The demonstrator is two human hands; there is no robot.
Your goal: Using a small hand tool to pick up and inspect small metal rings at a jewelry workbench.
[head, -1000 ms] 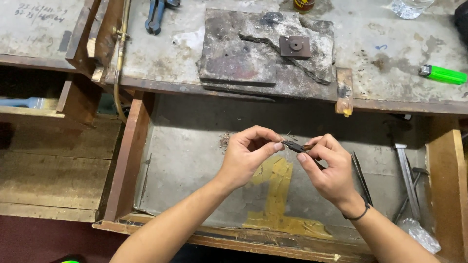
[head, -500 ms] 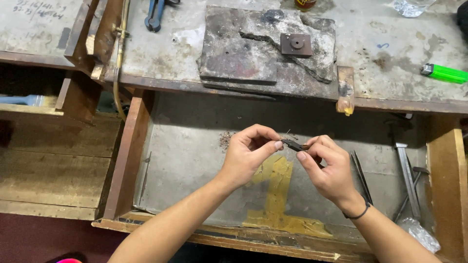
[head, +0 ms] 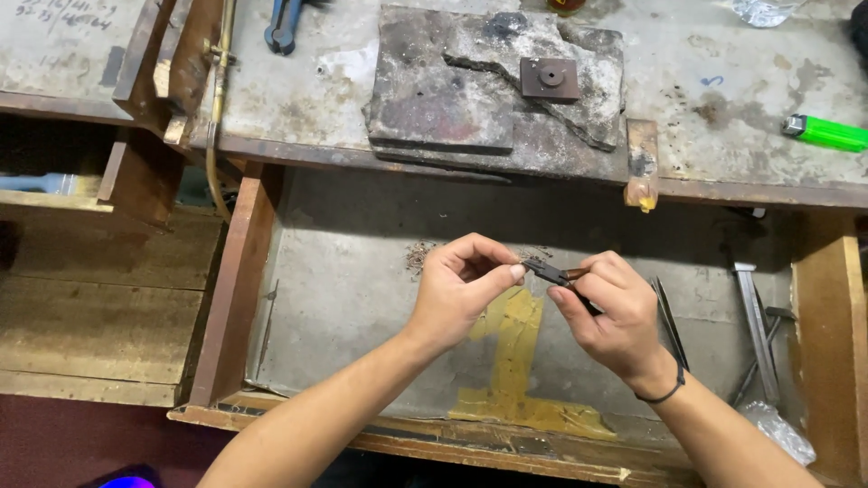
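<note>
Both my hands meet over an open wooden drawer (head: 237, 298) below the workbench. My right hand (head: 610, 312) grips small dark pliers (head: 548, 271) whose tip points left. My left hand (head: 461, 285) pinches its thumb and fingers right at the pliers' tip; whatever tiny piece sits between them is too small to see. A black band circles my right wrist.
A grey bench top (head: 307, 90) carries a worn stone slab (head: 493, 90) with a square metal block (head: 550, 79), a green lighter (head: 827, 133) and blue-handled pliers (head: 282, 20). Tweezers (head: 671, 321) and metal tools (head: 755, 330) lie at the drawer's right. Yellow tape (head: 515, 361) patches its floor.
</note>
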